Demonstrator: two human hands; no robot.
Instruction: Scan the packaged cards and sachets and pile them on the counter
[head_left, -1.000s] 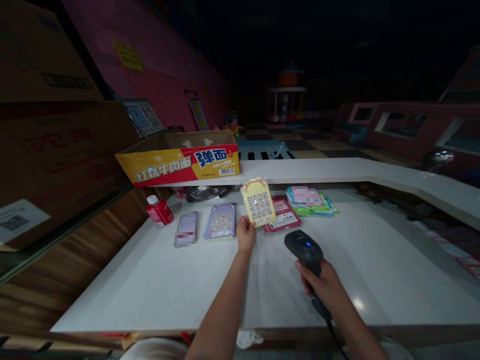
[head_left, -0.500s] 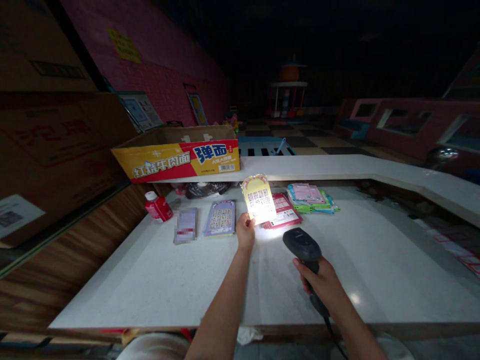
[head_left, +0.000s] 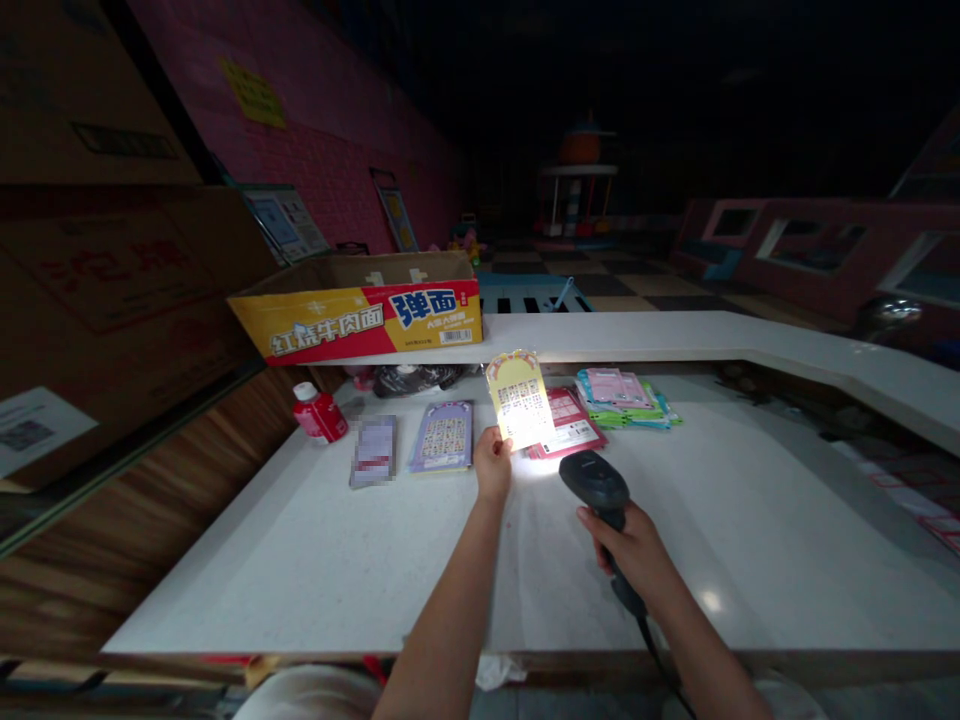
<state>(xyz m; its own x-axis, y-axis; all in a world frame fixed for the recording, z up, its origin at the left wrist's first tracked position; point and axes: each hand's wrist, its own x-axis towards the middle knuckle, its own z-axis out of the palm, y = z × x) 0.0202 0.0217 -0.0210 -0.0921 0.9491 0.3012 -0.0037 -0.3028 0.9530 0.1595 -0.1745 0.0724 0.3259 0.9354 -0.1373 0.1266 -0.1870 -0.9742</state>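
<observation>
My left hand pinches the lower left corner of a yellow sticker sheet and holds it up above the counter. Light falls brightly on the sheet. My right hand is wrapped round the handle of a black barcode scanner, whose head points toward the sheet; its cable hangs down past the counter edge. Behind the yellow sheet, partly covered by it, lies a red and white pack. Left of my left hand lies a purple sheet pack printed with rows of small pictures.
A pile of green and pink packs lies at the back right. To the left are a blurred flat item and a red bottle. A yellow and red carton stands on the raised ledge. Large cardboard boxes are stacked at far left.
My right hand has moved the barcode scanner slightly left, nearer the yellow sheet. My left hand and the sheet have stayed nearly in place.
</observation>
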